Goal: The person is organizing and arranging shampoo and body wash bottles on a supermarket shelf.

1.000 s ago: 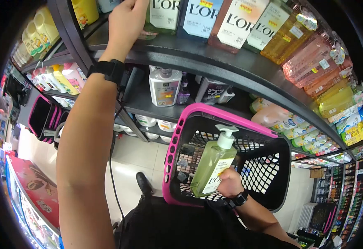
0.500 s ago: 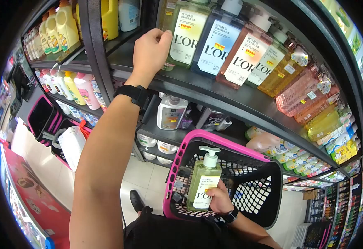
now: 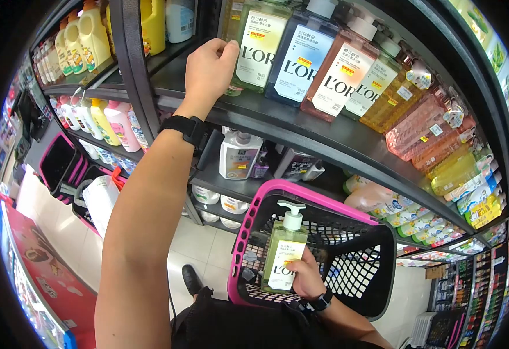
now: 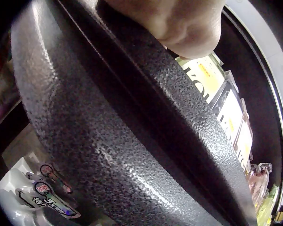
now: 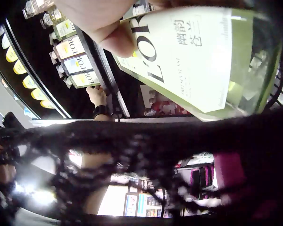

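My left hand point(image 3: 209, 70) is at the upper shelf, right beside a green pump bottle point(image 3: 260, 49) labelled L'OR. Its fingers are mostly hidden from the head view, so I cannot tell whether they grip anything. Over the basket point(image 3: 244, 247), my right hand point(image 3: 308, 278) grips another green L'OR pump bottle point(image 3: 283, 256), with the thumb across the label. That bottle stands nearly upright, its white pump on top. Close up in the right wrist view, the label point(image 5: 193, 56) and green liquid fill the upper part.
A blue bottle point(image 3: 301, 61) and an orange-pink one point(image 3: 341, 78) stand to the right of the green one on the shelf. Below the dark shelf edge point(image 3: 301, 131) is a silver-grey bottle point(image 3: 240, 157). Stacked pink-rimmed baskets point(image 3: 62, 163) stand on the floor at left.
The head view has tilted up, showing more of the shelf. The bottle in my right hand has gone from leaning to nearly upright. My left hand stays beside the shelf bottle.
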`<action>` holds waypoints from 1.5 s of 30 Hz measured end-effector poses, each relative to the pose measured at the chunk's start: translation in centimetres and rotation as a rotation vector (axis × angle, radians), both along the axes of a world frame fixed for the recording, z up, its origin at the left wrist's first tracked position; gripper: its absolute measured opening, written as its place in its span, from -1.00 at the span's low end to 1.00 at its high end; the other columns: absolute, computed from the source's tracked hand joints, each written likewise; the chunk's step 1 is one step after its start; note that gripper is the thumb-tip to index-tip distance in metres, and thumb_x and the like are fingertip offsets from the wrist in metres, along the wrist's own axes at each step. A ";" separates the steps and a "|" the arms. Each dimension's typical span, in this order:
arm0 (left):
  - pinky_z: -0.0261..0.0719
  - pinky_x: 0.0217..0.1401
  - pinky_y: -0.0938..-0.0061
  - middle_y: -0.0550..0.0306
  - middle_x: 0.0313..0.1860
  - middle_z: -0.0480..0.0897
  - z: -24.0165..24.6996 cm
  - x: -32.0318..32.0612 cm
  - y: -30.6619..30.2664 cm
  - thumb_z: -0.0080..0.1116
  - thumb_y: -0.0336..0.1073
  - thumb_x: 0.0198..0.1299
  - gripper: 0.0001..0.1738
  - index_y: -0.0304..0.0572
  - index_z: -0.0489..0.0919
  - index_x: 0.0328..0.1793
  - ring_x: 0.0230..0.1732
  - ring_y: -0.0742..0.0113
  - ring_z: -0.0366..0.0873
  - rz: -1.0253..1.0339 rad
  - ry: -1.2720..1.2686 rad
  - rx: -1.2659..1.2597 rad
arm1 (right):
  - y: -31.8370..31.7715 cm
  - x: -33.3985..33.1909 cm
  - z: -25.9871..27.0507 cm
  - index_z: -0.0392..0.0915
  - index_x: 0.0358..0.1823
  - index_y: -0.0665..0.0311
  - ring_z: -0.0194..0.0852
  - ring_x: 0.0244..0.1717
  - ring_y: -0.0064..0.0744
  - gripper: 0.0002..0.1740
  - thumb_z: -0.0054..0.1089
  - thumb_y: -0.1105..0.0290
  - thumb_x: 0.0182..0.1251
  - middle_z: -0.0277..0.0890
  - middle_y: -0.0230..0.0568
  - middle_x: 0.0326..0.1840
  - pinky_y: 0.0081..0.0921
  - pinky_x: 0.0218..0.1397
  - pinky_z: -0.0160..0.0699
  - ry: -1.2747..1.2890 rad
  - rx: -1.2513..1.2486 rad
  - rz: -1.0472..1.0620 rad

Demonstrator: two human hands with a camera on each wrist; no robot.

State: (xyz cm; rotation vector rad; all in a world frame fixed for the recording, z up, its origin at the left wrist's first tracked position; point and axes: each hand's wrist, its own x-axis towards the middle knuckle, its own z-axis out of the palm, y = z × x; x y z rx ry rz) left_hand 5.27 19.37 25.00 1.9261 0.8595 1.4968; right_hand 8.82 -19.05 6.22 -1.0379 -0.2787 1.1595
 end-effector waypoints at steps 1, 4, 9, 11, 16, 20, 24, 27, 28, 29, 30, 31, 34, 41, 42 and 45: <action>0.57 -0.11 0.27 -0.12 -0.36 0.71 0.0 0.0 0.0 0.07 0.03 0.23 -0.50 -0.35 0.68 -0.19 -0.27 -0.02 0.68 0.002 0.005 0.007 | 0.1 0.0 0.2 0.28 0.23 0.42 0.55 0.15 -0.19 -0.38 -0.06 0.72 0.03 0.51 -0.01 0.16 -0.22 0.26 0.55 0.014 -0.003 0.001; 0.57 -0.11 0.27 -0.12 -0.36 0.71 0.1 -0.1 -0.1 0.06 0.03 0.23 -0.50 -0.35 0.68 -0.19 -0.27 -0.02 0.67 -0.002 0.015 0.002 | 0.2 -0.2 0.9 0.29 0.23 0.43 0.56 0.13 -0.18 -0.39 -0.06 0.71 0.03 0.51 0.00 0.15 -0.22 0.25 0.56 0.048 -0.011 0.004; 0.57 -0.11 0.27 -0.13 -0.36 0.70 0.1 0.0 -0.1 0.06 0.03 0.22 -0.50 -0.36 0.68 -0.20 -0.26 -0.03 0.67 0.001 0.020 0.002 | 0.1 0.1 -0.4 0.28 0.23 0.43 0.58 0.11 -0.14 -0.39 -0.07 0.71 0.03 0.51 0.02 0.14 -0.16 0.24 0.59 0.032 -0.004 -0.006; 0.57 -0.10 0.26 -0.14 -0.37 0.70 0.1 -0.1 -0.1 0.05 0.03 0.22 -0.50 -0.36 0.68 -0.21 -0.26 -0.04 0.66 0.012 0.026 0.015 | 0.1 0.2 -0.7 0.28 0.23 0.43 0.58 0.11 -0.14 -0.39 -0.07 0.71 0.03 0.51 0.02 0.14 -0.15 0.24 0.59 0.021 -0.011 0.000; 0.57 -0.09 0.26 -0.15 -0.36 0.70 -0.1 0.1 0.3 0.04 0.04 0.22 -0.49 -0.36 0.68 -0.19 -0.25 -0.04 0.67 -0.003 0.008 -0.016 | 0.4 0.1 -0.1 0.29 0.22 0.44 0.57 0.11 -0.17 -0.40 -0.07 0.72 0.03 0.51 0.00 0.14 -0.20 0.24 0.58 0.067 -0.004 0.028; 0.57 -0.09 0.26 -0.15 -0.35 0.70 -0.1 0.1 0.3 0.05 0.03 0.22 -0.48 -0.37 0.68 -0.18 -0.25 -0.04 0.67 -0.011 0.010 -0.025 | 0.6 0.2 -0.5 0.29 0.21 0.43 0.57 0.11 -0.19 -0.41 -0.06 0.72 0.03 0.50 -0.01 0.14 -0.21 0.23 0.58 0.061 -0.004 0.021; 0.58 -0.09 0.27 -0.15 -0.35 0.71 -0.1 0.1 0.3 0.05 0.03 0.22 -0.48 -0.38 0.68 -0.17 -0.25 -0.03 0.68 0.000 0.010 -0.011 | 0.5 0.2 -1.1 0.30 0.19 0.42 0.56 0.10 -0.22 -0.43 -0.04 0.72 0.03 0.51 -0.04 0.12 -0.24 0.21 0.58 0.054 -0.023 0.004; 0.58 -0.09 0.28 -0.15 -0.35 0.71 -0.1 0.2 0.3 0.05 0.03 0.21 -0.48 -0.38 0.68 -0.16 -0.26 -0.01 0.68 -0.009 0.001 -0.028 | 0.6 0.2 -1.4 0.31 0.18 0.42 0.57 0.08 -0.25 -0.43 -0.02 0.72 0.03 0.51 -0.07 0.10 -0.27 0.20 0.58 0.071 -0.021 0.005; 0.58 -0.09 0.28 -0.15 -0.35 0.71 -0.1 0.2 0.2 0.05 0.03 0.21 -0.48 -0.38 0.68 -0.16 -0.26 -0.01 0.68 -0.011 -0.001 -0.032 | 0.6 0.3 -1.5 0.30 0.18 0.42 0.57 0.08 -0.25 -0.43 -0.02 0.72 0.03 0.51 -0.07 0.10 -0.27 0.20 0.58 0.071 -0.022 0.010; 0.58 -0.09 0.28 -0.14 -0.35 0.71 -0.1 0.2 0.2 0.05 0.03 0.21 -0.48 -0.38 0.68 -0.16 -0.26 -0.01 0.68 -0.014 -0.004 -0.036 | 0.6 0.4 -1.7 0.30 0.18 0.42 0.57 0.08 -0.26 -0.43 -0.02 0.72 0.03 0.51 -0.08 0.10 -0.28 0.20 0.58 0.071 -0.022 0.015; 0.57 -0.10 0.29 -0.15 -0.36 0.71 -0.1 0.2 0.2 0.05 0.03 0.20 -0.48 -0.38 0.68 -0.17 -0.26 -0.01 0.68 -0.012 -0.002 -0.030 | 0.6 0.4 -1.9 0.30 0.19 0.42 0.57 0.07 -0.27 -0.43 -0.02 0.71 0.03 0.51 -0.09 0.10 -0.29 0.19 0.58 0.071 -0.023 0.020; 0.57 -0.10 0.29 -0.15 -0.36 0.71 -0.1 0.1 0.2 0.04 0.03 0.20 -0.48 -0.39 0.68 -0.17 -0.27 0.00 0.67 -0.010 -0.001 -0.023 | 0.6 0.4 -1.8 0.30 0.19 0.42 0.57 0.07 -0.27 -0.43 -0.02 0.71 0.04 0.51 -0.09 0.10 -0.29 0.19 0.58 0.071 -0.032 0.020; 0.57 -0.11 0.29 -0.15 -0.38 0.70 0.0 0.1 0.2 0.04 0.02 0.19 -0.48 -0.40 0.67 -0.18 -0.28 0.00 0.67 -0.007 0.002 -0.021 | 0.8 0.3 -1.6 0.30 0.19 0.42 0.56 0.05 -0.29 -0.43 -0.02 0.72 0.05 0.51 -0.10 0.09 -0.31 0.18 0.58 0.073 -0.049 0.018; 0.57 -0.13 0.29 -0.15 -0.41 0.69 -0.1 0.2 0.5 0.03 0.03 0.19 -0.47 -0.40 0.67 -0.20 -0.31 0.01 0.66 -0.005 0.011 -0.022 | 1.0 0.3 -3.0 0.30 0.20 0.42 0.57 0.01 -0.32 -0.44 0.00 0.72 0.07 0.52 -0.12 0.06 -0.34 0.13 0.59 0.112 -0.040 0.044; 0.57 -0.14 0.29 -0.15 -0.42 0.69 -0.2 0.2 0.6 0.03 0.03 0.19 -0.47 -0.40 0.67 -0.20 -0.31 0.01 0.66 -0.005 0.004 -0.014 | 1.1 0.3 -3.2 0.30 0.20 0.42 0.57 0.01 -0.32 -0.44 0.00 0.72 0.07 0.52 -0.12 0.06 -0.34 0.13 0.60 0.112 -0.038 0.048; 0.57 -0.15 0.30 -0.14 -0.44 0.68 -0.3 0.3 0.7 0.04 0.04 0.20 -0.47 -0.40 0.67 -0.22 -0.33 0.02 0.66 -0.005 -0.008 -0.001 | 1.0 0.3 -4.1 0.31 0.20 0.42 0.58 0.01 -0.32 -0.44 0.01 0.72 0.08 0.53 -0.12 0.06 -0.34 0.12 0.60 0.119 -0.072 0.058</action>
